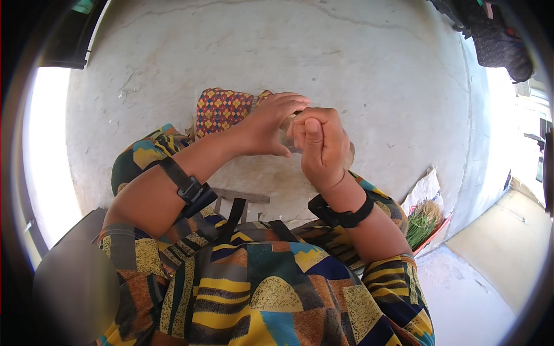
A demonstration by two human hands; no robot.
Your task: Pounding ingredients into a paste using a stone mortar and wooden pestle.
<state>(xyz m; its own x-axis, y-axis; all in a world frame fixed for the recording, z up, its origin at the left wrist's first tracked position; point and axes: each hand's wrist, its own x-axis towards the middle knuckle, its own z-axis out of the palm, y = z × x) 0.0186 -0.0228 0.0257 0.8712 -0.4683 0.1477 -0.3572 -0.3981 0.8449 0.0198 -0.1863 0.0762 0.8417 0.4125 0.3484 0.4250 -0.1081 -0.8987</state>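
Observation:
In the head view, my left hand point(275, 123) is held out before me with its fingers apart from the thumb, the palm turned towards my other hand. Close to its right, my right hand point(320, 142) is curled up, the thumb lying over bent fingers. A small dark item point(297, 112) shows between the two hands; what it is, and which hand has it, cannot be told. Something pale, partly hidden, lies behind the gap between them. A patterned red and yellow cloth bundle point(223, 110) is beyond my left forearm.
A white woven sack point(426, 190) with green stalks point(420, 225) stands at the right beside a wall. A wooden bar point(246, 196) is low in front of me. Dark hanging things point(497, 47) are at the upper right. A blurred grey round patch covers the lower left.

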